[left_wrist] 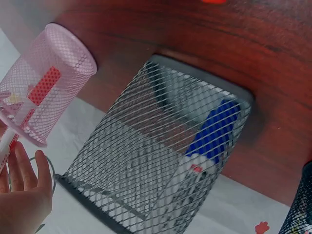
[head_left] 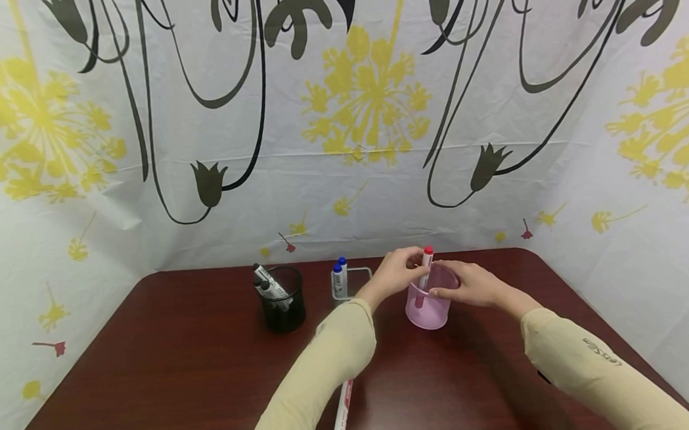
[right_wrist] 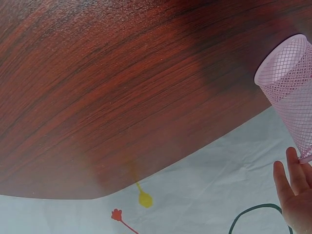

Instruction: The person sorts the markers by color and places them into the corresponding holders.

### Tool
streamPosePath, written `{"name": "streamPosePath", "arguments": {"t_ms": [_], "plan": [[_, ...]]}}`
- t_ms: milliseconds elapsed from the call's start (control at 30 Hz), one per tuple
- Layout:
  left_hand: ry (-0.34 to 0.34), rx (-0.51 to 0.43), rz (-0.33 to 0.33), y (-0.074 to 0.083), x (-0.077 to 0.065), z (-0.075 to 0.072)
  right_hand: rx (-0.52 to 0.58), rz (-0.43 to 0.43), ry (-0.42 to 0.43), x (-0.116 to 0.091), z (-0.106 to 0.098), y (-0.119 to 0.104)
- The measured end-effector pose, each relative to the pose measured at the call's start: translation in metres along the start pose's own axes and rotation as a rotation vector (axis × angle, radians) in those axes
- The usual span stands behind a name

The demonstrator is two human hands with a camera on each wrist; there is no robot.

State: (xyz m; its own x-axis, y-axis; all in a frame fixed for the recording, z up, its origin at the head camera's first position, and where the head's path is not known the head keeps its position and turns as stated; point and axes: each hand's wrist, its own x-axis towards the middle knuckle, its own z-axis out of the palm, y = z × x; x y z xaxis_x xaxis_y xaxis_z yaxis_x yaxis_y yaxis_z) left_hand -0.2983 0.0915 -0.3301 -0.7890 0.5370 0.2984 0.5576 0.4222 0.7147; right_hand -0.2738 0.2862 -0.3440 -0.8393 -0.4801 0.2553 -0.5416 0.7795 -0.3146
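Observation:
My left hand [head_left: 394,276] pinches a white marker with a red cap [head_left: 426,266] that stands tilted, its lower part inside a pink mesh pen cup [head_left: 428,316]. Through the mesh in the left wrist view, a red end [left_wrist: 45,87] of the marker shows partway down the cup. On the cup's other side, my right hand [head_left: 478,284] holds its rim, thumb toward the front and fingers behind. The right wrist view shows those fingertips [right_wrist: 291,156] at the rim. A second red marker [head_left: 343,416] lies on the table, partly behind my left sleeve.
Left of the pink cup is a square grey mesh holder [left_wrist: 124,141] with two blue-capped markers [head_left: 340,278]. Farther left stands a black mesh cup [head_left: 285,317] containing several black-capped markers [head_left: 272,286]. A patterned cloth [head_left: 296,198] hangs behind the dark red table [head_left: 182,363].

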Motion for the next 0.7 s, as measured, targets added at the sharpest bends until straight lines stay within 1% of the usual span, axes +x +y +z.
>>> {"name": "streamPosePath", "arguments": {"t_ms": [67, 167, 400, 567, 700], "plan": [[-0.004, -0.005, -0.015, -0.003, -0.002, 0.002, 0.001, 0.004, 0.001, 0.0, 0.0, 0.0], [-0.005, -0.006, -0.016, -0.006, -0.004, 0.004, -0.005, 0.0, 0.005, -0.001, 0.0, -0.001], [-0.002, 0.045, -0.002, -0.012, -0.006, 0.008, -0.005, 0.011, 0.006, -0.001, 0.0, -0.002], [-0.009, 0.045, 0.015, -0.012, -0.007, 0.009, -0.004, 0.013, 0.0, 0.0, 0.0, -0.002], [-0.026, 0.033, 0.011, -0.012, -0.008, 0.009, -0.007, 0.012, -0.003, -0.001, 0.0, -0.003]]}}
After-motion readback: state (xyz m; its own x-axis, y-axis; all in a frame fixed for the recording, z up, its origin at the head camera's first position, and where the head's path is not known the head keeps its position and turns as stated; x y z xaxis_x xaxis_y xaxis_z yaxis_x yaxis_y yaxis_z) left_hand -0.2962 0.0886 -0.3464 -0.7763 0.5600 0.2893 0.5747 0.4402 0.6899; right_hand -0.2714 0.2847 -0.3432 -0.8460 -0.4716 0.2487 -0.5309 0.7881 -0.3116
